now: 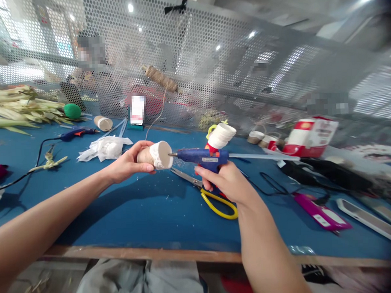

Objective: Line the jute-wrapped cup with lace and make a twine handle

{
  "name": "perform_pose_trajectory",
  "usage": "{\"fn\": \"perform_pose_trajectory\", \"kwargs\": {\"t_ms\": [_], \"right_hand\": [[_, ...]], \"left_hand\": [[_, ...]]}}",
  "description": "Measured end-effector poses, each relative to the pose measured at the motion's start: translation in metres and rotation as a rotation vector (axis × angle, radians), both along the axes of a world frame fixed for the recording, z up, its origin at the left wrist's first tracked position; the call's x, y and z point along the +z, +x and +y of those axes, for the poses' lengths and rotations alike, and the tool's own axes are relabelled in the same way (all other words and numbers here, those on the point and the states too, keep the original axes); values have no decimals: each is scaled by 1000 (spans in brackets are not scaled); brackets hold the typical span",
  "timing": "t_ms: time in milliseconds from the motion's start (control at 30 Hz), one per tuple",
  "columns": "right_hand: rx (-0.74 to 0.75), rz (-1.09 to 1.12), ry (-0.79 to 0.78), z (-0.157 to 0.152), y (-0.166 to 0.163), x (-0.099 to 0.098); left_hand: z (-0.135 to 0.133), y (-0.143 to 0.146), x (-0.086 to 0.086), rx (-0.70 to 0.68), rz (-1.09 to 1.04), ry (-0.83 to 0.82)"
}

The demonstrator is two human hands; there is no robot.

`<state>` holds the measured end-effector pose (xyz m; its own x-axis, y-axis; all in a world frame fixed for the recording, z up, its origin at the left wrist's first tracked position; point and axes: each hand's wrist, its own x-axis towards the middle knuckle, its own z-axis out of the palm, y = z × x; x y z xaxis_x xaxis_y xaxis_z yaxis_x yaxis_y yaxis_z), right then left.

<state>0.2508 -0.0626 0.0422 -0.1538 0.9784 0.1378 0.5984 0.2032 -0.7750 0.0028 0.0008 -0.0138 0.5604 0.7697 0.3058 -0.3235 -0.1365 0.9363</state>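
My left hand (132,163) is closed around a small cylinder (155,155), wrapped in tan twine with a white lacy band near its pale flat end. That end faces right. In my right hand (224,179) is a blue hot glue gun (200,158), its metal nozzle at the cylinder's flat end; whether it touches I cannot tell. A long clear glue stick (263,156) sticks out from the gun's back. Below the gun, yellow-handled scissors (219,203) lie on the blue table (147,221), partly hidden by my right hand and wrist.
White fabric (103,147), another blue glue gun (76,133) and a tan roll (103,123) lie at left. Behind, a twine spool (161,78) hangs on the perforated metal screen (212,69). A white stacked roll (222,135), purple power strip (322,212) and phone (371,219) are rightward.
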Motion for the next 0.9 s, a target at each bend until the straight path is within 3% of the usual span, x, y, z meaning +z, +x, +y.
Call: {"fn": "perform_pose_trajectory", "kwargs": {"t_ms": [267,567,767,900], "right_hand": [[108,-21,-62,-2,-2,-1],[-58,-62,41,0,-7,1],[82,60,-132,-3,-7,-1],[81,234,-119,0,-4,-5]], "left_hand": [[2,0,1,225,61,169],[-4,4,1,32,-130,-27],[-2,3,1,104,-145,5],[-2,4,2,94,-166,-33]]}}
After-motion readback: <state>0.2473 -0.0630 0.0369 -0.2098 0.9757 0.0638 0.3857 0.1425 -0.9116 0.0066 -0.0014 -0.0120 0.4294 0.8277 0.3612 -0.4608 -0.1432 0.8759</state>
